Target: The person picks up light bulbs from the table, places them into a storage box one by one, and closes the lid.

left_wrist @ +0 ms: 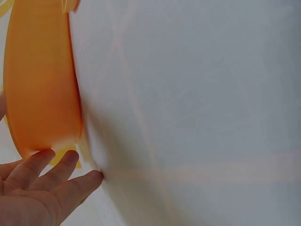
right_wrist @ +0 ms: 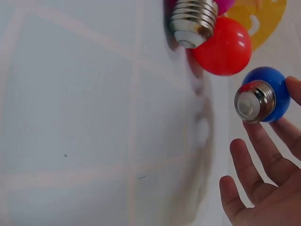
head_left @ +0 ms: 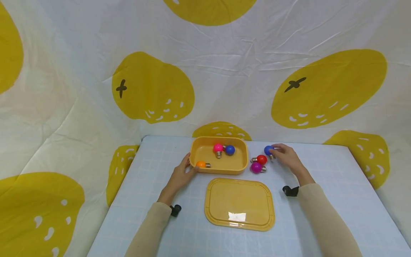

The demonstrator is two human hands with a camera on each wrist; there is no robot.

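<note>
A yellow plastic box stands at the back of the table. My left hand holds it at its near left corner, thumb by the front rim and fingers against the left end. Inside lie a pink light bulb, a blue light bulb and an orange light bulb. Right of the box, my right hand pinches a second blue light bulb between thumb and fingers, its metal base facing the wrist camera. Close by on the table are a red light bulb and a purple light bulb.
A flat yellow lid lies on the table in front of the box, between the forearms. The table has a pale blue checked cover. Behind it hangs a white cloth with large yellow fruit prints.
</note>
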